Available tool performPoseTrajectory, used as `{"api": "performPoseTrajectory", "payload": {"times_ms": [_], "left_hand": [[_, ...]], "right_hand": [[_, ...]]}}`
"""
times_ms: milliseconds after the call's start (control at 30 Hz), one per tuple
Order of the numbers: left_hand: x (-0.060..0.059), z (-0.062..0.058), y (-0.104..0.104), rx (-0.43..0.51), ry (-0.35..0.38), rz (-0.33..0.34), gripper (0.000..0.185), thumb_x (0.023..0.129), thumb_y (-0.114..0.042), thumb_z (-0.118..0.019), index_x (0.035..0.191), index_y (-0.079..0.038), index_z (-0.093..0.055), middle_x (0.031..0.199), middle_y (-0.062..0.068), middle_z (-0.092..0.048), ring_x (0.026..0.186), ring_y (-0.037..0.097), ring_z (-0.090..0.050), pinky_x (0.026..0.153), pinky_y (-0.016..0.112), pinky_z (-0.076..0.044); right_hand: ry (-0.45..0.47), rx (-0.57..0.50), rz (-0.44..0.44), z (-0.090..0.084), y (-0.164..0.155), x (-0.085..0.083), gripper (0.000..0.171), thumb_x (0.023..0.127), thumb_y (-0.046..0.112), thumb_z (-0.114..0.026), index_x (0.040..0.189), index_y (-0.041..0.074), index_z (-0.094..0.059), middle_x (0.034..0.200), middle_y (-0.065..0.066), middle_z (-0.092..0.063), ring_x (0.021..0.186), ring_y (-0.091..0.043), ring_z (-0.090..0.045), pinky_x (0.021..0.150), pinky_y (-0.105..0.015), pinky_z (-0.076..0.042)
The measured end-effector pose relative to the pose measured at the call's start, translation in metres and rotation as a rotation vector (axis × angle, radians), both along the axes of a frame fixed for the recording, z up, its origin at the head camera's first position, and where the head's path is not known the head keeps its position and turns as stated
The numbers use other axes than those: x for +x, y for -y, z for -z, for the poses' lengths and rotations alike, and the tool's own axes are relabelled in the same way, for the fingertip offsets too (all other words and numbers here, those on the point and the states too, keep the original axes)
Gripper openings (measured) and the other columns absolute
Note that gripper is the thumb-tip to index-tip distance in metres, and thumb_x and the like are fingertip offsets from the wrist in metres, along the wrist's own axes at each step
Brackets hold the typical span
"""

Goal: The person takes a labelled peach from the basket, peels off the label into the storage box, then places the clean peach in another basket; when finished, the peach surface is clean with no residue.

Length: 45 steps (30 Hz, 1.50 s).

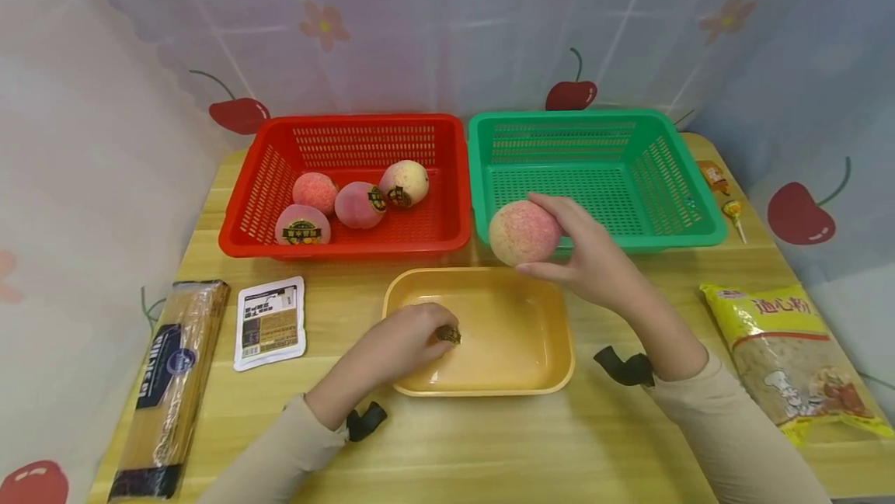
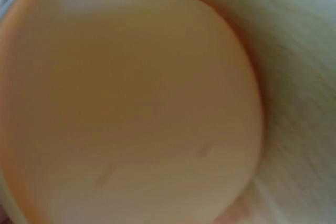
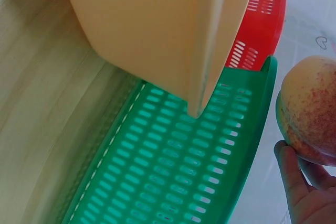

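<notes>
My right hand (image 1: pixel 583 255) grips a pink-and-cream peach (image 1: pixel 524 233) between thumb and fingers, held up over the gap between the green basket (image 1: pixel 699 240) and the yellow tray (image 1: pixel 489 393). The right wrist view also has this peach (image 3: pixel 312 108) at its right edge, fingers underneath. Inside the left part of the tray, my left hand (image 1: pixel 412 337) curls its fingers round a small thing with a black-and-gold label (image 1: pixel 449 334). Most of that thing is hidden by the hand, and I cannot tell its kind. Only the tray's blurred outer wall (image 2: pixel 131 98) fills most of the left wrist view.
A red basket (image 1: pixel 349 249) with several peaches (image 1: pixel 360 205) stands back left. On the left lie a noodle pack (image 1: pixel 171 380) and a white pouch (image 1: pixel 269 323). Rightward are a yellow pasta bag (image 1: pixel 790 356), a lollipop (image 1: pixel 733 211) and a small orange packet (image 1: pixel 713 175).
</notes>
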<state>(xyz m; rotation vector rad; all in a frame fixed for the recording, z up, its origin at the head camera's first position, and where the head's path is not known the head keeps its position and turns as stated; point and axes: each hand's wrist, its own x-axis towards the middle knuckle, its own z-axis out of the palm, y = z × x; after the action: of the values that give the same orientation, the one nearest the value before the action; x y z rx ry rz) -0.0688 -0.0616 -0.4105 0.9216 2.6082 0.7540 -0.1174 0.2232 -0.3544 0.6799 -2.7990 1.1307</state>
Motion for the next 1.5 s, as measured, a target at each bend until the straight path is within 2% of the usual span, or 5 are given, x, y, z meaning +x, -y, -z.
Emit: {"api": "performPoseTrajectory", "payload": {"times_ms": [233, 433, 900, 1167, 1500], "left_hand": [[0.012, -0.015, -0.001, -0.174, -0.141, 0.001, 0.021, 0.091, -0.023, -0.071, 0.111, -0.014, -0.071, 0.111, 0.0, -0.072, 0.103, 0.018, -0.069, 0.081, 0.038, -0.059], [0.011, -0.04, 0.001, -0.189, -0.128, -0.031, 0.034, 0.091, -0.026, -0.072, 0.122, -0.011, -0.068, 0.119, 0.004, -0.069, 0.108, 0.021, -0.068, 0.087, 0.041, -0.059], [-0.05, -0.076, -0.026, -0.04, -0.117, -0.21, 0.083, 0.093, -0.042, -0.065, 0.158, -0.009, -0.025, 0.167, 0.007, -0.019, 0.155, 0.027, -0.014, 0.121, 0.046, -0.027], [-0.078, -0.058, -0.051, -0.104, -0.053, -0.202, 0.093, 0.094, -0.056, -0.057, 0.16, -0.008, -0.011, 0.169, 0.008, -0.006, 0.157, 0.026, -0.003, 0.125, 0.044, -0.017], [-0.086, -0.042, -0.059, -0.168, -0.062, -0.168, 0.089, 0.098, -0.057, -0.049, 0.159, -0.006, -0.009, 0.168, 0.009, -0.003, 0.156, 0.027, 0.001, 0.126, 0.042, -0.01]], "right_hand": [[-0.007, -0.005, 0.017, 0.001, -0.007, 0.0, 0.089, 0.078, 0.03, -0.086, 0.151, 0.014, -0.039, 0.143, -0.012, -0.049, 0.12, -0.027, -0.054, 0.091, -0.051, -0.056], [-0.021, -0.003, 0.049, -0.001, -0.015, 0.001, 0.088, 0.076, 0.029, -0.087, 0.15, 0.014, -0.041, 0.142, -0.012, -0.05, 0.119, -0.028, -0.054, 0.091, -0.053, -0.055], [-0.101, -0.017, 0.175, -0.008, -0.047, -0.019, 0.087, 0.073, 0.021, -0.09, 0.148, 0.015, -0.046, 0.137, -0.011, -0.053, 0.117, -0.025, -0.053, 0.085, -0.004, -0.039], [-0.02, 0.011, 0.299, 0.002, -0.077, -0.051, 0.085, 0.077, 0.027, -0.087, 0.149, 0.012, -0.044, 0.137, -0.014, -0.049, 0.116, -0.027, -0.05, 0.081, -0.015, -0.044], [0.15, 0.18, 0.412, 0.016, -0.108, -0.085, 0.09, 0.083, 0.033, -0.079, 0.154, 0.005, -0.031, 0.144, -0.032, -0.036, 0.125, -0.049, -0.041, 0.098, -0.071, -0.042]]}}
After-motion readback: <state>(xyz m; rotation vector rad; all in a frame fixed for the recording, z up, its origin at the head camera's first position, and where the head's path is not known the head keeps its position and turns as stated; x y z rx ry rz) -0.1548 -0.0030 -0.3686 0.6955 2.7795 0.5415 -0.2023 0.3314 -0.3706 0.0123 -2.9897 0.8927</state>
